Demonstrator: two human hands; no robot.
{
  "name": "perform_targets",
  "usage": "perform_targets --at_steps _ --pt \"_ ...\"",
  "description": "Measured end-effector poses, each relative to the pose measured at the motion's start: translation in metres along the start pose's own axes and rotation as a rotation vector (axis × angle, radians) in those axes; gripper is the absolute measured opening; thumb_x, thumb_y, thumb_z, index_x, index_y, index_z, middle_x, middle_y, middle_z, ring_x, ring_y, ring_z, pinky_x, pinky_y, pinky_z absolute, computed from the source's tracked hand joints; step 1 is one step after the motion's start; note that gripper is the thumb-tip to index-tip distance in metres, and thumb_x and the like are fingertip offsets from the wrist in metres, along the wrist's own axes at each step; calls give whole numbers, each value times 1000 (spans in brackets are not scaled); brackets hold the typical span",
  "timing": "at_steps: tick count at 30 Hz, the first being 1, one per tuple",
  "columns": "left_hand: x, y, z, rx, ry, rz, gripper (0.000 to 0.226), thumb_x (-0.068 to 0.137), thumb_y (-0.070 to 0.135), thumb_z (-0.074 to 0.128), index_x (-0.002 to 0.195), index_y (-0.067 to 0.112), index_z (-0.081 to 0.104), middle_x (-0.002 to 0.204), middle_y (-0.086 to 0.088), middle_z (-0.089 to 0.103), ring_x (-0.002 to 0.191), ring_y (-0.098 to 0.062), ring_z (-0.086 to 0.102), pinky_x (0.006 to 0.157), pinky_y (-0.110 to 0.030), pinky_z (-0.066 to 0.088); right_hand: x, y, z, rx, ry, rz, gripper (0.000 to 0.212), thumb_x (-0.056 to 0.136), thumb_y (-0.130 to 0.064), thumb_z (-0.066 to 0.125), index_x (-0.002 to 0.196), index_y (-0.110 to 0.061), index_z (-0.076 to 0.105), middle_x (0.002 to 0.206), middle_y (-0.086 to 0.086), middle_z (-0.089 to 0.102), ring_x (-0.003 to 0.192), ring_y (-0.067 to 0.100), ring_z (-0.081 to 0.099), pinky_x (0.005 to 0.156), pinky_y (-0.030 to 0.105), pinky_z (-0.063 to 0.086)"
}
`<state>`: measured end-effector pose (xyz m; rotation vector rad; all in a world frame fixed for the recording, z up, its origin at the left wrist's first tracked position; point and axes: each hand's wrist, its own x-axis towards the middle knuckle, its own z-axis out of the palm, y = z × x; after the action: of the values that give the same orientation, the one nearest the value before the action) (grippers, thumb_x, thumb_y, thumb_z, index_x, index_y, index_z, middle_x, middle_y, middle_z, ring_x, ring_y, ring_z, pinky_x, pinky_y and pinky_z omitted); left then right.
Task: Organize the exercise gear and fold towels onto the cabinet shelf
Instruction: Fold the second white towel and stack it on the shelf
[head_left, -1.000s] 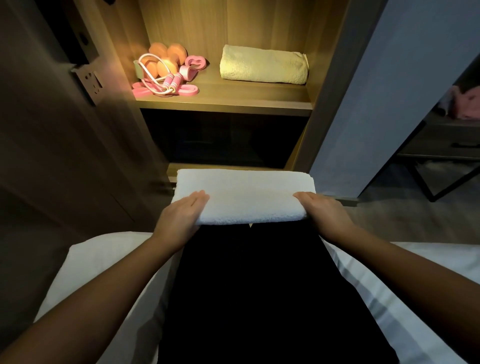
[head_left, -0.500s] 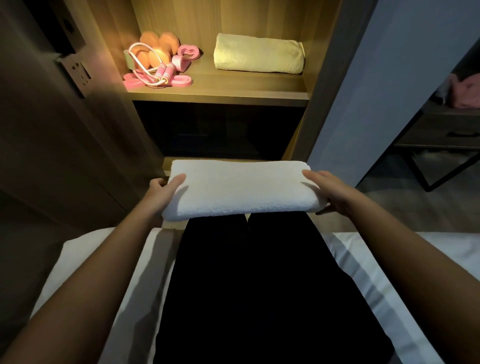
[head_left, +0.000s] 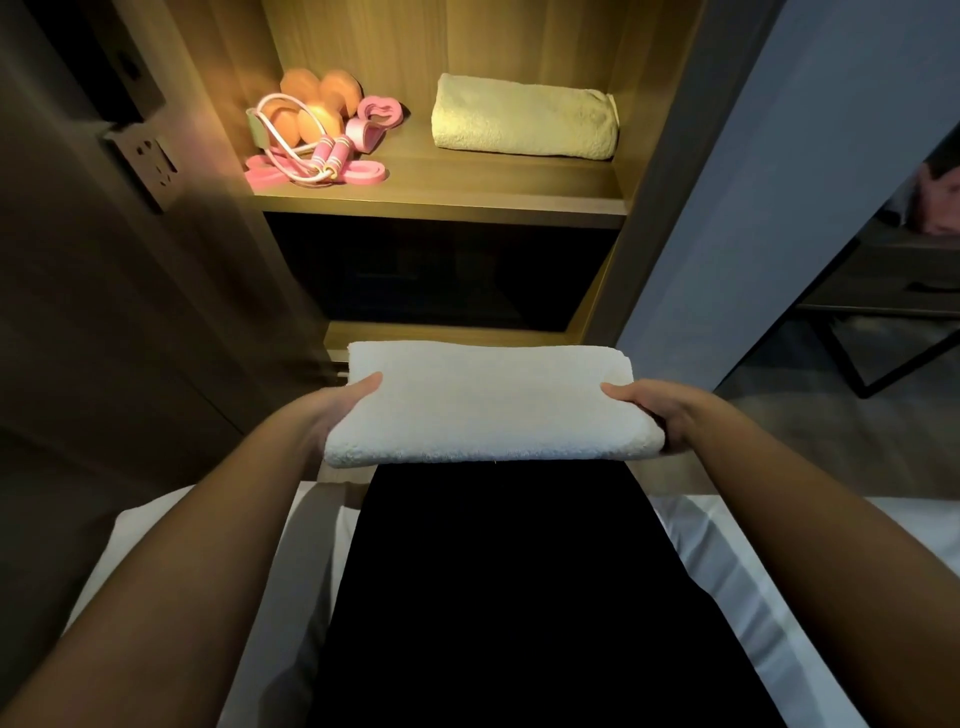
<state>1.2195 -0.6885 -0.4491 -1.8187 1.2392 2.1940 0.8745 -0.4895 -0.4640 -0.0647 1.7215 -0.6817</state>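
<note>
Left hand (head_left: 335, 410), right hand (head_left: 662, 415) grip folded, maybe-terry towel (head_left: 488, 405).

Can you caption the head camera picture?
Folded white towel held by left hand and right hand before the shelf with a yellow towel.

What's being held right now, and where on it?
The folded white towel, held at its two short ends: left hand on the left end, right hand on the right end, thumbs on top.
</note>
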Motion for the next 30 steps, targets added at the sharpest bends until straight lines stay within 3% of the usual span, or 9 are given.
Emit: perform_targets --at_steps 5,8,9,13,15,20,26,30 --pt "2 9 -6 44 5 29 34 99 37 50 118 9 54 98 -16 65 88 -30 62 72 -38 46 -1 -11 -3 -62 21 5 44 87 -27 63 126 -8 52 115 18 64 100 38 62 74 41 53" --pt "4 17 -1 -15 -29 23 45 100 51 41 113 12 58 89 -13 74 80 -27 71 71 -35 47 -9 -24 15 -184 130 -26 35 87 -28 51 117 -10 51 99 17 63 89 34 59 68 36 48" --pt "4 19 1 -30 -27 13 53 99 58 37 114 13 60 91 -13 75 82 -27 72 73 -36 47 -10 -27 22 -197 150 -58 35 92 -29 44 121 -9 50 98 17 61 89 32 58 72 36 46" --pt "12 19 7 142 176 54 70 95 64 39 135 8 48 121 -14 60 105 -33 59 88 -42 45 1 -24 38 -292 305 -183 61 104 -48 20 147 -6 35 144 18 46 127 36 46 99 43 37" --pt "19 18 9 181 283 89 73 94 64 42 137 5 43 123 -14 55 105 -34 54 90 -46 42 8 -16 38 -363 421 -242 67 103 -53 21 146 -5 37 148 19 43 130 37 45 104 44 37" --pt "30 36 15 105 363 198 67 93 63 47 129 6 49 113 -14 59 96 -34 59 75 -44 48 22 -25 26 -290 518 -371 67 101 -57 28 139 -4 41 138 19 51 122 36 51 95 44 42" --pt "35 104 23 142 395 374 66 95 59 45 133 5 50 126 -15 59 111 -36 58 100 -51 45 26 -87 -1 -242 566 -545 65 100 -56 33 137 -4 42 134 18 53 116 34 53 89 42 41" --pt "49 177 34 8 448 343 65 92 62 44 137 14 48 132 -9 54 117 -37 51 101 -56 37 35 -149 -20 -180 566 -600 62 100 -57 33 138 -10 40 132 13 53 106 28 54 81 39 43"
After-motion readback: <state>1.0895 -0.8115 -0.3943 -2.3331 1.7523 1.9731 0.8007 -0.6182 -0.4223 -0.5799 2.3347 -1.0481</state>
